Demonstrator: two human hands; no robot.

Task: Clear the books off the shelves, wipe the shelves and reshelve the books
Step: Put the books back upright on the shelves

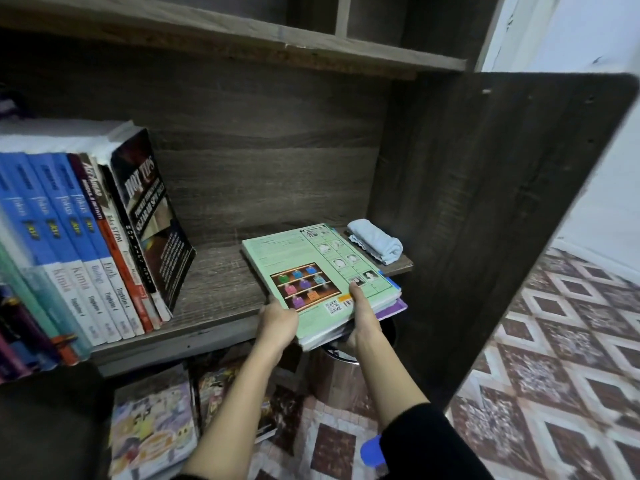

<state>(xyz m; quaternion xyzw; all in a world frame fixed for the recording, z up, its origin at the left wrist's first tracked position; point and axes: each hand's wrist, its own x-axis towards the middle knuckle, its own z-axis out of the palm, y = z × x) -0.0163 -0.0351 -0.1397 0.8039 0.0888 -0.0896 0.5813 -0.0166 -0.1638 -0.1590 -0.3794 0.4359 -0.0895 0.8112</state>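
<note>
Green-covered stack of books (311, 268) lies half on the shelf (214, 289), its near edge gripped by the left hand (278, 322) and right hand (363, 318), right thumb on top. Probably reshelving: push it in level, stopping short of the cloth (375, 241) beyond the right hand.

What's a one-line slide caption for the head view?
Green-topped book stack held by left hand and right hand at the shelf edge, near a folded cloth.
</note>
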